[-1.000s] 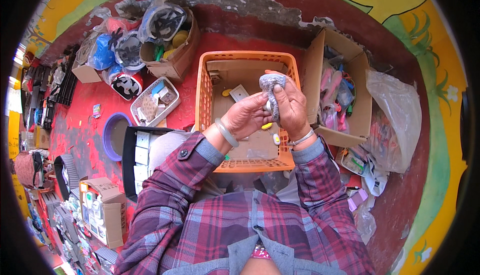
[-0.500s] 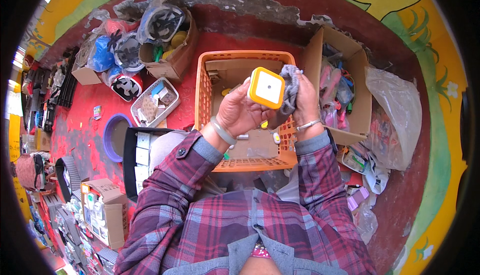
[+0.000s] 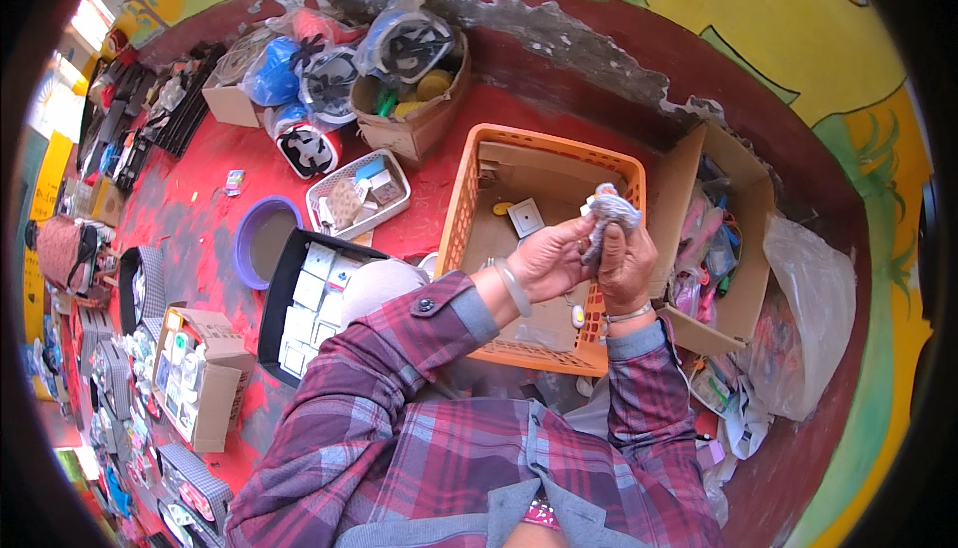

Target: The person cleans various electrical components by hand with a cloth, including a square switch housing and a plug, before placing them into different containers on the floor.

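Observation:
Over the orange plastic basket (image 3: 456,219), my two hands meet. My right hand (image 3: 627,269) is closed on a crumpled grey cloth (image 3: 616,211). At the cloth's left edge the fingers of my left hand (image 3: 547,257) are pinched together; a small white and orange bit shows there, mostly covered, and I cannot make out its kind. Inside the basket, a white square piece (image 3: 525,218) with a dark centre leans near the far left, beside a small yellow piece (image 3: 501,209). A small white and yellow thing (image 3: 578,315) lies below my hands.
A cardboard box (image 3: 738,303) of colourful bagged goods stands close on the right. On the left are a black bin (image 3: 271,320) of white square pieces, a purple basin (image 3: 241,239) and a white basket (image 3: 374,217). Bagged helmets (image 3: 404,44) sit farther back.
The yellow-framed white square has left my left hand; a white square now shows in the basket. My hands have come together at the cloth. The whole view has shifted and tilted.

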Action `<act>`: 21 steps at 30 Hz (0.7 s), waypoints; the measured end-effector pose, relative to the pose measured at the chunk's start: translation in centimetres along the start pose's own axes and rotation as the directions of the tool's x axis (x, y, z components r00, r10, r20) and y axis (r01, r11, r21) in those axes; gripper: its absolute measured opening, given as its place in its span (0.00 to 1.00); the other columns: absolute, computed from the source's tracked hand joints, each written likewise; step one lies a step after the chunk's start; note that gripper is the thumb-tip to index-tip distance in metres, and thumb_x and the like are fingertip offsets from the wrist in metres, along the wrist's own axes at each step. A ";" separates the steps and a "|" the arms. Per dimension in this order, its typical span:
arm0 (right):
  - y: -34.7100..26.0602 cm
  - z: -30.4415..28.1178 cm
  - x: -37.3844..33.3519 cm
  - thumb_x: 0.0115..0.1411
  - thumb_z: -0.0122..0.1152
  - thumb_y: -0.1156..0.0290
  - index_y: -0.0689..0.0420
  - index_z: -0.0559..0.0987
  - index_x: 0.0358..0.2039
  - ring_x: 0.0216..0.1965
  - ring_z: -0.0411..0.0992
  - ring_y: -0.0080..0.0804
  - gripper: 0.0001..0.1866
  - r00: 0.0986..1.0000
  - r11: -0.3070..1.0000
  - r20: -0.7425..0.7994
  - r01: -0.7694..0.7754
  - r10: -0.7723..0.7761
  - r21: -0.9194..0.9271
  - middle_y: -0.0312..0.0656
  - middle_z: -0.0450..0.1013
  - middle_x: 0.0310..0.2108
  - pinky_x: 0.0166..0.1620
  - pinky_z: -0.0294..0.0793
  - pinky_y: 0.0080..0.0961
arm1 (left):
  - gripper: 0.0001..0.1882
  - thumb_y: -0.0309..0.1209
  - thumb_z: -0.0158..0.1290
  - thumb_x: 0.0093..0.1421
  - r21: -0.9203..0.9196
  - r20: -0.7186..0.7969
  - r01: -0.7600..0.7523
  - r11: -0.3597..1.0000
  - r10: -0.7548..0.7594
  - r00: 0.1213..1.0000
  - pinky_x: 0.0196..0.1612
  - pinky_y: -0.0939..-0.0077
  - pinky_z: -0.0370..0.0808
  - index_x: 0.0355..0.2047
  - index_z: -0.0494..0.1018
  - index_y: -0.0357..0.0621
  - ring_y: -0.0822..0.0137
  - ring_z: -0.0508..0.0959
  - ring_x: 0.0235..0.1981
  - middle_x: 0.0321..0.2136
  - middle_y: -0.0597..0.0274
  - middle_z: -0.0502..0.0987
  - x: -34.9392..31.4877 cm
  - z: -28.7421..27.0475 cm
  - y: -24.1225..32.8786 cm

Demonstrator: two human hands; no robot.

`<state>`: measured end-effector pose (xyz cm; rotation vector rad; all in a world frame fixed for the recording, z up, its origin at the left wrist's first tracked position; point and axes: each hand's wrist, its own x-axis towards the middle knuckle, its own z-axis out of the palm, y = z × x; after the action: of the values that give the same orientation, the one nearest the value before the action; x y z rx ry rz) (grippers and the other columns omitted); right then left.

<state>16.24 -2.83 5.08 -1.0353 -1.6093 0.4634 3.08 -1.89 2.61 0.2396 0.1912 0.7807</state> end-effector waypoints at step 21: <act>9.4 -4.6 -7.9 0.63 0.53 0.63 0.57 0.76 0.34 0.22 0.69 0.24 0.10 0.556 0.377 -0.035 -0.514 0.830 0.771 0.35 0.71 0.22 0.29 0.72 0.20 | 0.25 0.36 0.54 0.59 0.175 -0.107 -0.630 0.756 0.651 0.751 0.50 0.63 0.74 0.55 0.61 0.45 0.59 0.74 0.48 0.45 0.57 0.73 -17.6 2.2 6.2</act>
<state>24.08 -5.17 -5.18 -1.0701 -0.3856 1.2311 -12.80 -10.53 7.86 0.3738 0.3222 1.4896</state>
